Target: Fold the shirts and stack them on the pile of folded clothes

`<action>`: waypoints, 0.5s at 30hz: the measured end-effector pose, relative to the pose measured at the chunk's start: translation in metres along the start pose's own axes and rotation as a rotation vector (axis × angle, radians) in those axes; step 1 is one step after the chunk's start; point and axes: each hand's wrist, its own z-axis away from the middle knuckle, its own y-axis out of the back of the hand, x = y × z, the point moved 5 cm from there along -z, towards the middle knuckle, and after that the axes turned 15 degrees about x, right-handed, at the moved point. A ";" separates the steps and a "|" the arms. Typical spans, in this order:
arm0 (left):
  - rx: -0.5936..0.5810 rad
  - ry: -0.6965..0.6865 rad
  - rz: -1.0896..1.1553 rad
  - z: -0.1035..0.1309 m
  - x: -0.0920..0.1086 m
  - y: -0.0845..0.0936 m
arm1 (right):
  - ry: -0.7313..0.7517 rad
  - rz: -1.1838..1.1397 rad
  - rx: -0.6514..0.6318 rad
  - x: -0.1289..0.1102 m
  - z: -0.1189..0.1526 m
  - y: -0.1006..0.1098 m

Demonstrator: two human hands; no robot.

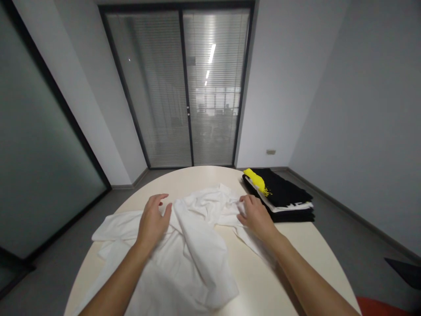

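Note:
A crumpled white garment [204, 245] spreads over the round pale table, its folds bunched in the middle and one part reaching out to the left. My left hand [154, 221] is over the garment's left part, thumb and fingers apart, holding nothing. At the garment's upper right, my right hand [255, 215] has its fingers curled at the edge of the white cloth; whether the cloth is pinched between them is hard to tell.
A folded stack of dark clothes [286, 188] with a yellow print and a white layer lies at the table's right back. The round table [315, 263] has a curved edge. Beyond stand glass doors [213, 131] with blinds. Something red shows at the lower right.

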 end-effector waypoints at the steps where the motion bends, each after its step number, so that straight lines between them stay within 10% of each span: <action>1: -0.073 -0.035 -0.005 0.004 0.010 0.001 | 0.017 -0.001 0.004 -0.005 0.000 0.003; 5: -0.778 -0.327 0.182 0.046 0.065 -0.009 | 0.158 -0.248 -0.245 -0.018 0.009 0.000; 7: -0.943 -0.393 0.202 0.062 0.080 -0.009 | 0.213 -0.345 -0.338 -0.019 0.014 -0.005; 12: -0.979 -0.422 0.198 0.070 0.085 -0.016 | 0.228 -0.397 -0.351 -0.013 0.013 -0.012; 15: -0.800 -0.368 0.227 0.051 0.072 -0.017 | 0.212 -0.400 -0.340 -0.007 0.010 -0.008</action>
